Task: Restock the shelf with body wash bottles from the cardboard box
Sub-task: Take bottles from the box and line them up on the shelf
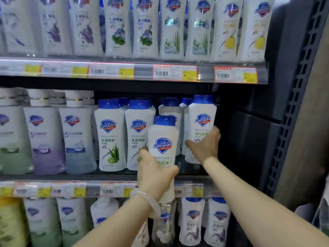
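Note:
My left hand (154,172) grips a white body wash bottle with a blue cap (163,139), holding it upright in front of the middle shelf (71,177). My right hand (204,145) is wrapped around the lower half of a second white, blue-capped bottle (202,118), which stands at the right end of that shelf's row. More blue-capped bottles (171,107) stand behind these two. The cardboard box is out of view.
Two aloe-label bottles (110,134) stand just left of the held bottle, with larger white-capped bottles (77,132) further left. The upper shelf (142,72) and lower shelf hold several more bottles. A dark upright panel (292,107) bounds the shelf on the right.

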Tool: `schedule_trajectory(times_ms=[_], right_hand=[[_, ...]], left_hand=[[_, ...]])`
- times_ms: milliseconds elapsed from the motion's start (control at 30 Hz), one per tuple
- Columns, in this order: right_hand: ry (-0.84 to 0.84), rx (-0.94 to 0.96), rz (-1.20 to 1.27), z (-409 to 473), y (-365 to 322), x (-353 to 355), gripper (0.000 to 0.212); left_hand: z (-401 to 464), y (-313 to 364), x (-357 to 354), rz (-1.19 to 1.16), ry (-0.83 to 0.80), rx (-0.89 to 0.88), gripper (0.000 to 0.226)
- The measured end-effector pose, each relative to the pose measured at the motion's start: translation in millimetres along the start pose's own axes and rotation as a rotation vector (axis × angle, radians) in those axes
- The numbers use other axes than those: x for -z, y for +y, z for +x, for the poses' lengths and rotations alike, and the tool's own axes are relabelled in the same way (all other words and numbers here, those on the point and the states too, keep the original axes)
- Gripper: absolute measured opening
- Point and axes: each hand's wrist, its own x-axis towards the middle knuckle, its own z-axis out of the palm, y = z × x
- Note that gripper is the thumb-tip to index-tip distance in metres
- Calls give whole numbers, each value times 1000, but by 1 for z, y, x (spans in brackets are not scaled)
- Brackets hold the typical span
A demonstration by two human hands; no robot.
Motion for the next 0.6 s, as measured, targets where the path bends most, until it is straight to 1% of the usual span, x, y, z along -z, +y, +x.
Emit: schedule_trajectory(times_ms=[167, 400, 600], right_hand=[[-28, -6, -10, -5, 16, -8, 87], [-27, -6, -10, -7, 18, -9, 94], [-64, -23, -24, -6, 15, -7, 96]], left_hand=[[6, 5, -5, 10, 1, -5, 69], [9, 11, -6, -21, 8, -30, 69], [14, 18, -6, -71, 18, -33, 67]])
